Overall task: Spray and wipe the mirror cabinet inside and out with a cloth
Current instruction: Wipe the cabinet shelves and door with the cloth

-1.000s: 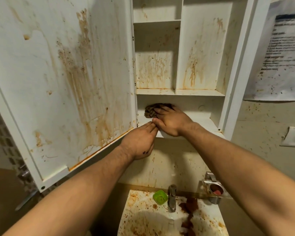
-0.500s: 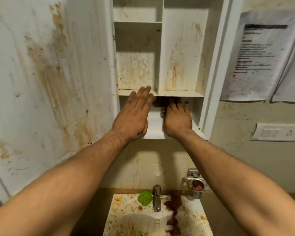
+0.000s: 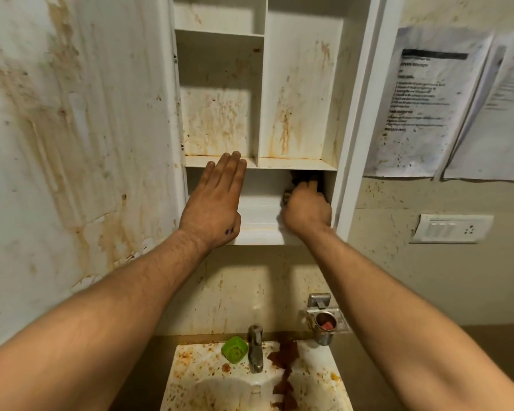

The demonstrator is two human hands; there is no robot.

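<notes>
1. Stained bathroom wall (image 3: 428, 277) fills the background, with spattered papers (image 3: 422, 114) at the upper right and a dirty sink (image 3: 187, 378) at the bottom centre. Neither is part of this job.
2. The open cabinet door (image 3: 72, 143) covers the left of the frame. Its inner face carries brown streaks and runs, so I judge it not yet wiped. Its mirror side faces away and cannot be judged.
3. The mirror cabinet (image 3: 359, 114) stands at the top centre. Its tall upper compartments (image 3: 220, 123) show rusty drips on their back walls and look untouched.
4. The bottom compartment (image 3: 261, 200), at the centre of the frame, looks white and nearly clean. Wiping seems well along only here, so most of the task is left. No spray bottle is in view.
5. The left hand (image 3: 217, 200) has its grip spread flat, fingers straight and together. The fingertips lie on the front edge of the shelf (image 3: 297, 165) above the bottom compartment.
6. The right hand (image 3: 307, 203) has its grip curled round the cloth (image 3: 304, 175) at the right end of the bottom compartment.
7. The cloth is dark and mostly hidden by the fingers.
8. Half a second ago the right hand and cloth were at the compartment's middle, and now they are at its right end. The left hand stays on the shelf edge. A second ago it sat lower, beside the right hand.
</notes>
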